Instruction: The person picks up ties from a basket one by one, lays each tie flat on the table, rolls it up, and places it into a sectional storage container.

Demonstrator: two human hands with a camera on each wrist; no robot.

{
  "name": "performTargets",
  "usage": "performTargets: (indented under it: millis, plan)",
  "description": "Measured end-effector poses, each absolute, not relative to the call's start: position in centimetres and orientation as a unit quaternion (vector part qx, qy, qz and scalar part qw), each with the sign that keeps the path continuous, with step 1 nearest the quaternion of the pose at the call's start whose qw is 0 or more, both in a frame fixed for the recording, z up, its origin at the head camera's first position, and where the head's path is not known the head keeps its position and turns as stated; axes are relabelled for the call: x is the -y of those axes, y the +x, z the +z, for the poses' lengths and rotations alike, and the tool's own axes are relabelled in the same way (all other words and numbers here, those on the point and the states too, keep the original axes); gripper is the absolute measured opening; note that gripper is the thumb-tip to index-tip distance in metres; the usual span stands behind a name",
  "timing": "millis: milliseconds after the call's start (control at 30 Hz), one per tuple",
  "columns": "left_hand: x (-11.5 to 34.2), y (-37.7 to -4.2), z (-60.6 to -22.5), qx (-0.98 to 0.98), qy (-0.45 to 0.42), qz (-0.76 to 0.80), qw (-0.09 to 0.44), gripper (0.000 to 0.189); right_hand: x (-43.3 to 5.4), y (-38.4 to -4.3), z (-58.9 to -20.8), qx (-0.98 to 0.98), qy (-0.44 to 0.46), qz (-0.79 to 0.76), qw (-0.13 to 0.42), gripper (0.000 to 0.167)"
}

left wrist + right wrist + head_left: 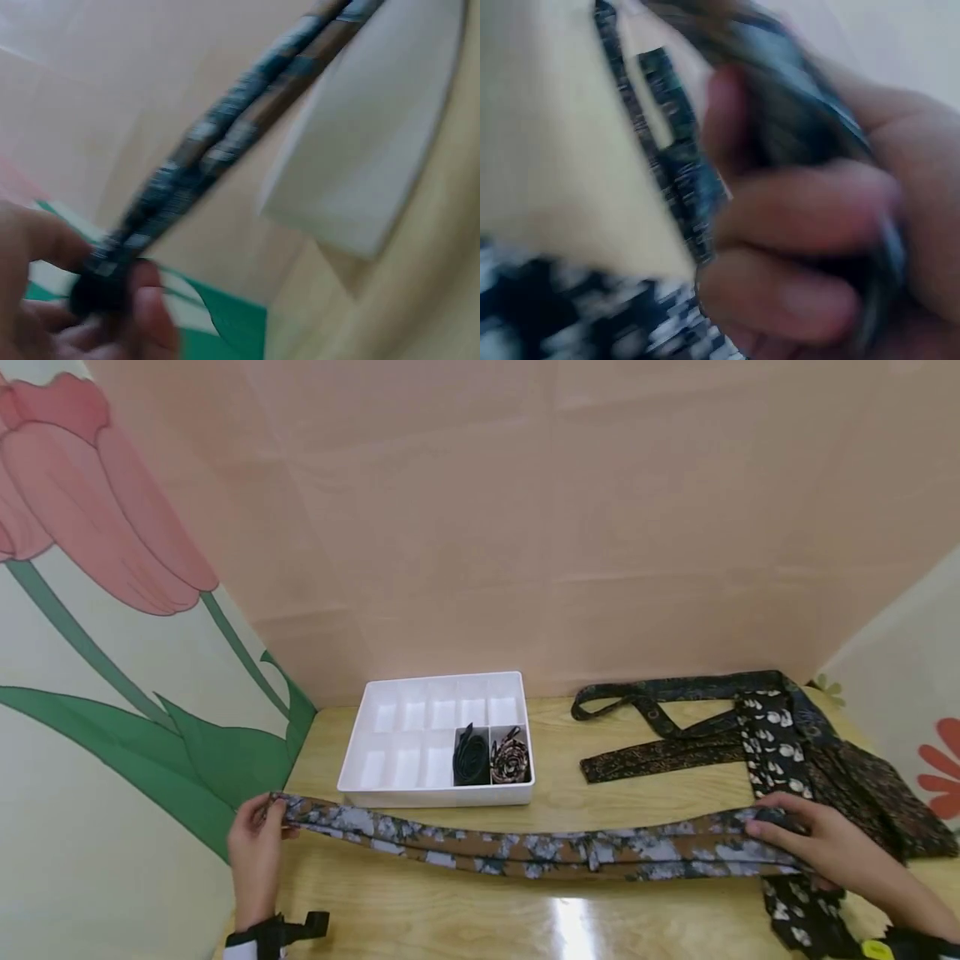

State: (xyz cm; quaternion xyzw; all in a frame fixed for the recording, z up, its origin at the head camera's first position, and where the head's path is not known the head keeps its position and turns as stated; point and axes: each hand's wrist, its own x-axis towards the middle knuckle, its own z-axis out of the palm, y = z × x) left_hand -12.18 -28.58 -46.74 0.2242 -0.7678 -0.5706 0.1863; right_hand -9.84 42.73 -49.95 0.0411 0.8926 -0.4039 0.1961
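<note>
A brown cloth strip with a grey-blue floral print, folded lengthwise, is stretched between both hands above the table and sags slightly in the middle. Its narrow left end is pinched by my left hand between thumb and fingers, also seen in the left wrist view, where the hand is blurred. At the wider right end, my right hand grips the cloth; in the right wrist view, the fingers curl round its folds. Below the right hand lies a black-and-white printed cloth strip.
A white compartment tray stands at the back centre. In its front right compartments sit a dark green cloth roll and a patterned cloth roll. Several dark printed cloth strips overlap on the right of the wooden table.
</note>
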Motion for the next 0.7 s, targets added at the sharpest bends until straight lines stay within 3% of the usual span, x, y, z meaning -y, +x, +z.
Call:
performTargets:
  millis: [100,200,400,600,700]
  plan:
    - [30.0,-12.0,-48.4,0.824,0.23,-0.509,0.098,0.043,-43.1,-9.4,-51.7,-0.851,0.018,-0.448,0.273,0.077]
    - [31.0,-12.0,-50.1,0.855,0.226,-0.465,0.035,0.049,-43.1,-8.9,-53.1,-0.832,0.012,-0.463,0.304,0.085]
    - [31.4,-12.0,-52.1,0.859,0.214,-0.465,-0.007,0.062,-42.8,-8.6,-53.5,-0.882,0.061,-0.401,0.239,0.087]
    - [31.3,-11.9,-52.5,0.843,0.205,-0.497,0.001,0.047,-43.1,-8.7,-53.9,-0.899,0.091,-0.373,0.212,0.091]
    - [31.2,-12.0,-52.5,0.843,0.204,-0.498,0.005,0.042,-43.5,-8.6,-54.4,-0.923,0.094,-0.334,0.167,0.089]
